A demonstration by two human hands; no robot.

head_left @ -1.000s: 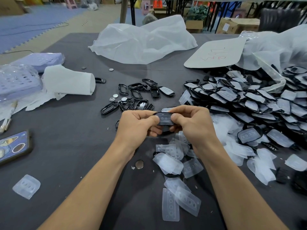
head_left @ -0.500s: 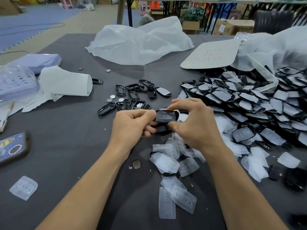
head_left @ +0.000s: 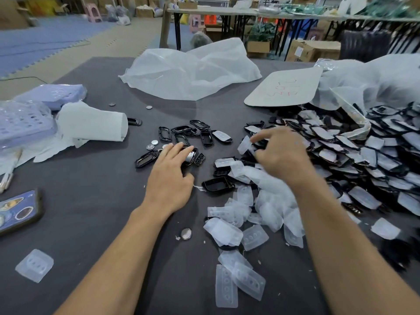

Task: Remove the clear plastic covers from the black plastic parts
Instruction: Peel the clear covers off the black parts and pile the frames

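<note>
Between the two hands, on the dark grey table [head_left: 91, 201], one bare black plastic part [head_left: 217, 185] lies touching the heap of loose clear plastic covers [head_left: 270, 201] in front of the right forearm. The left hand [head_left: 170, 180] lies palm down with straight fingers, fingertips resting on a cluster of stripped black frames [head_left: 181, 133], gripping nothing. The right hand [head_left: 284, 158], blurred, hovers at the near edge of the pile of covered black parts [head_left: 354, 160], index finger out. A single clear cover [head_left: 244, 144] sits at its fingertips, but whether it is pinched cannot be told. Coin cells [head_left: 154, 142] lie beside the frames; a white plastic bag [head_left: 193, 73] and a red-marked card [head_left: 284, 89] lie farther back.
</note>
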